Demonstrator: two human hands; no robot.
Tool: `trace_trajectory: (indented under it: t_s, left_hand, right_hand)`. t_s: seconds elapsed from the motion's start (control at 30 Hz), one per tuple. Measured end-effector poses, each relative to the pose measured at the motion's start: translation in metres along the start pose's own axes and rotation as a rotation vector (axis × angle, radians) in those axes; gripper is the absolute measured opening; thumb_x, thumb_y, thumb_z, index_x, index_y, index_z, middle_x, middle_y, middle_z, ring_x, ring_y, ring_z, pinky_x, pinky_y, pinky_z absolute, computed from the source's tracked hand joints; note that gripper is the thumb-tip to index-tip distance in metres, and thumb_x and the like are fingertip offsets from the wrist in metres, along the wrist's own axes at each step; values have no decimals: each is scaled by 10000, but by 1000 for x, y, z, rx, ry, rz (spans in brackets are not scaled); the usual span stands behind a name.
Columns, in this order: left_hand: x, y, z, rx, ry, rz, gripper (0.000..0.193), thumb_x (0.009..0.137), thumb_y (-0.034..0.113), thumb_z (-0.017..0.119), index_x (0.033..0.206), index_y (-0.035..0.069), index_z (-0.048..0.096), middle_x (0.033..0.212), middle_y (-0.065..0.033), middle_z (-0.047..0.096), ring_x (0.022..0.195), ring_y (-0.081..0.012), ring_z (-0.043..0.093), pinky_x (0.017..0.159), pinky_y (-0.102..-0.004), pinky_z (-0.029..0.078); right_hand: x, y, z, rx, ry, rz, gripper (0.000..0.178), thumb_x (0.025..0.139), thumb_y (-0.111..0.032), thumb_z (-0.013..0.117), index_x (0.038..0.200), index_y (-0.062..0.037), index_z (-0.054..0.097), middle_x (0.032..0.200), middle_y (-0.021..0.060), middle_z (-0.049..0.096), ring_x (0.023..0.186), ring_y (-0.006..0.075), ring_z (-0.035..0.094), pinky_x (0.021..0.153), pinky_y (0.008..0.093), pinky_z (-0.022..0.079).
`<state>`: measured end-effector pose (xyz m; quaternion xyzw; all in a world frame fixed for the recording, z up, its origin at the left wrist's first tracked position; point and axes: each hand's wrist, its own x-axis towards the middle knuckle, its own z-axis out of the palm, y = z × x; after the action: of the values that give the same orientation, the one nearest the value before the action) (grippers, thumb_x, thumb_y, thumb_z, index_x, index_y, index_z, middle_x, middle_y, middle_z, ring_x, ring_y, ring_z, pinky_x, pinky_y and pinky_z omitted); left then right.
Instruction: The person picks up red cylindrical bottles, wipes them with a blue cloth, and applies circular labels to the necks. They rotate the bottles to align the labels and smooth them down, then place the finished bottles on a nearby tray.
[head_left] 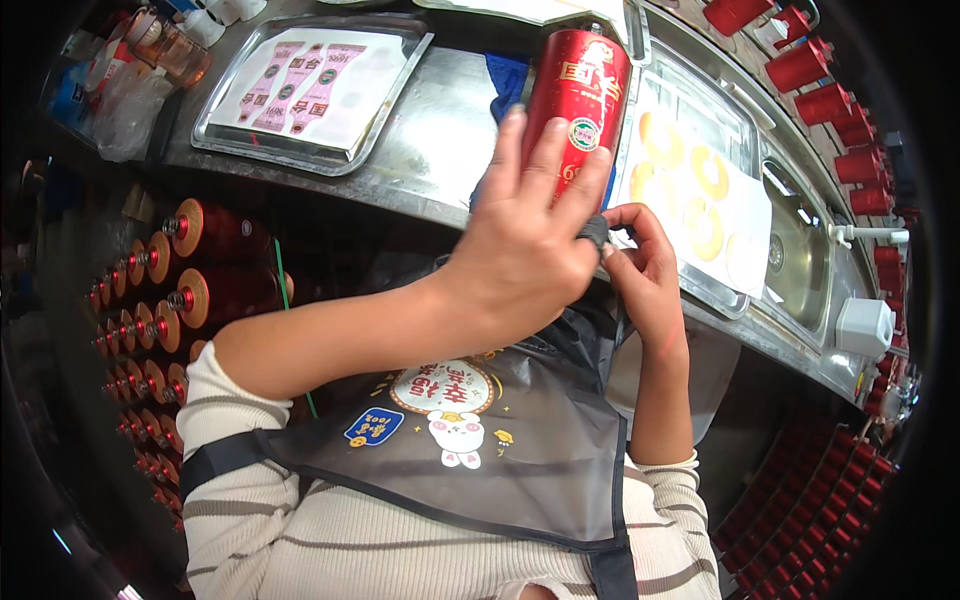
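Note:
A glossy red bottle (572,90) with gold lettering and a small round label lies on a blue cloth (508,80) at the counter's near edge. My left hand (530,220) lies over its lower part, fingers spread and stretched along the red surface. A small dark, rubbery-looking piece (594,232) sits at the left thumb; whether it covers the thumb tip I cannot tell. My right hand (645,265) is closed in a pinch at this piece, thumb and forefinger against it. The bottle's near end is partly hidden behind my hands.
On the left stands a metal tray (350,155) with a sheet of pink-and-white labels (300,85). A right-hand tray (735,300) bears gold ring-shaped stickers (705,230) on white backing. Beyond are a sink (800,250) and white jug (865,327). Red bottles (225,235) stand in rows below left.

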<state>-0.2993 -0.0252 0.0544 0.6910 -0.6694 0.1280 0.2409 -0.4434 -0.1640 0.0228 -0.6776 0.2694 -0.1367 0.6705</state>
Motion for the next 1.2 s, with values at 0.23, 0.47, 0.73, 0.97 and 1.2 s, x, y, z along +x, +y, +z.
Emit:
trace_trajectory:
  t_s: [0.23,0.47,0.73,0.97,1.2]
  left_hand:
    - [3,-32,12,-188,98,-79,389,679,171,853,987,8,681,1422,-264,553,1324,-433,542,1110,-654,336]
    - [-42,-36,18,-435,196,-301,509,703,163,896,1135,-30,708,1389,-284,583,1282,-396,586,1133,-609,337]
    - [-70,-31,28,-383,171,-267,410,726,107,870,1093,-15,736,1422,-274,566,1244,-355,625,1154,-614,294]
    - [-60,-33,18,-342,112,-194,479,741,58,834,1198,-19,714,1403,-277,581,1259,-359,617,1172,-631,245]
    - [-48,-34,10,-244,61,-110,442,692,101,856,1112,27,740,1466,-294,513,1216,-397,628,1149,-651,251]
  right_hand:
    - [-1,-7,19,-485,160,-197,298,803,-32,697,1076,-18,580,950,121,638,740,218,599,659,324,478]
    - [-10,-19,6,-633,145,-175,183,804,22,599,981,-18,619,914,178,604,819,372,608,705,404,486]
    - [-15,-44,-17,168,-75,167,118,900,-126,675,892,-63,576,724,-64,523,552,-15,423,449,179,299]
    - [-16,-30,-16,55,31,70,154,916,-156,683,846,-70,575,707,-68,506,526,-7,414,450,179,297]
    - [-6,-13,-14,80,36,102,149,922,-148,672,833,-74,577,691,-69,502,505,-4,406,443,184,303]
